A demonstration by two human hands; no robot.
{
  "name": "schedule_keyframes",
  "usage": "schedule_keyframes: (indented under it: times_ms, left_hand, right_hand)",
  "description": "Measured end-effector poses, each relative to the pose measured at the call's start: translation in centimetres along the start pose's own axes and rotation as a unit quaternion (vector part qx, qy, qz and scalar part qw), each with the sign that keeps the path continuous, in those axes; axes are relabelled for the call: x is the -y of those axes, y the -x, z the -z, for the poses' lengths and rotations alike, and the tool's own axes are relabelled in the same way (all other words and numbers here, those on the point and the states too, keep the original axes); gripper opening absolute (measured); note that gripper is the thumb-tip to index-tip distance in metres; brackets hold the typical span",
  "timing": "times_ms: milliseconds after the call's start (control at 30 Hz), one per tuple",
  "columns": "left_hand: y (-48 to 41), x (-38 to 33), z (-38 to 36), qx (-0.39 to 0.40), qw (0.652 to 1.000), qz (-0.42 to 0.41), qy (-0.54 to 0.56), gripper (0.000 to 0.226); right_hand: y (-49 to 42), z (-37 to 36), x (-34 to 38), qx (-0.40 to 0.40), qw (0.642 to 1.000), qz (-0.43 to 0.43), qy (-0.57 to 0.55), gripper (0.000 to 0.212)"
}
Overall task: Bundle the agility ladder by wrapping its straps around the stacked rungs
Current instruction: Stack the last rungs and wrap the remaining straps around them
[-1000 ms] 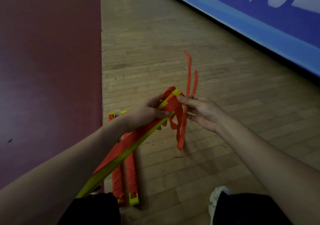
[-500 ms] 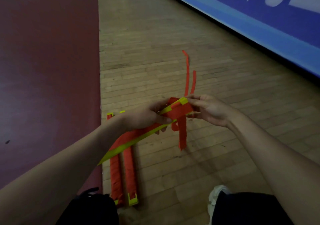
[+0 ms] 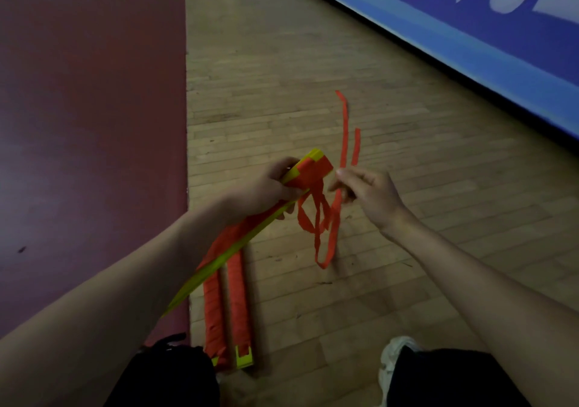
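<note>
The stacked rungs (image 3: pixel 225 261) are held in the air above the wooden floor (image 3: pixel 407 250), at the middle of the view. Their long axis is a diagonal: the near end points toward 7 o'clock, beside the left forearm, and the far end points up between 1 and 2 o'clock. The left hand (image 3: pixel 269 187) is clenched round the stack just short of that far end, where the orange straps (image 3: pixel 313 171) are already wound across the yellow-green rungs.

The right hand (image 3: pixel 366 193), just to the 3 o'clock side of the tip, pinches one strand of strap between thumb and fingers. Slack loops hang from there toward 6 o'clock, and two loose tails (image 3: pixel 345 130) lie on the floor, running off toward 12 o'clock.

Two wrapped bundles (image 3: pixel 239 306) lie side by side on the floor at 6 o'clock, lengthwise from 12 to 6.

A blue banner (image 3: pixel 470 30) at 2 o'clock carries large white letters (cut off by the frame's edge, not readable). A dark red surface (image 3: pixel 94 124) fills the 9 o'clock side.
</note>
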State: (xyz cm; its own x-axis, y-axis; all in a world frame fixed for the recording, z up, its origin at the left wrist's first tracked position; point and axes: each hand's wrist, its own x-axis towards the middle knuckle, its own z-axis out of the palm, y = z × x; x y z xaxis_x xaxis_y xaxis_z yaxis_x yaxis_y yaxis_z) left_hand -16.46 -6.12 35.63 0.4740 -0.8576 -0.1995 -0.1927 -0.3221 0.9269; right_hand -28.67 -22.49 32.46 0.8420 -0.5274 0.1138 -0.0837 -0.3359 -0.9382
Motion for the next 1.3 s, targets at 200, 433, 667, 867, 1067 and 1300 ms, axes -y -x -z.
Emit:
schedule_keyframes:
  times_ms: [200,433,667,867,1067,1300]
  left_hand:
    - [0.0,-0.3,-0.2,-0.045,0.999,0.016,-0.010,0.042]
    - [0.1,-0.2,-0.2,-0.047,0.998,0.034,-0.023,0.037]
    - [0.2,-0.7,-0.5,-0.037,0.997,0.054,0.027,0.023]
    - [0.1,-0.7,-0.6,-0.051,0.997,0.061,0.005,0.021]
    - [-0.1,-0.7,-0.6,-0.048,0.995,0.085,-0.015,0.012]
    - [0.0,-0.7,-0.4,-0.015,0.996,0.082,0.016,0.009]
  right_hand:
    - [0.7,-2.3,-0.5,0.179,0.978,-0.051,0.094,0.022]
    - [1.2,-2.0,-0.3,0.094,0.974,-0.032,0.202,0.043]
    - [0.9,-2.7,-0.7,0.046,0.995,-0.084,0.042,0.028]
    - [2.1,-3.0,0.2,0.108,0.989,-0.071,0.078,0.023]
    - [2.4,-3.4,0.1,0.084,0.986,-0.039,0.142,0.022]
    - [0.9,-2.6,-0.3,0.069,0.987,-0.074,0.128,0.020]
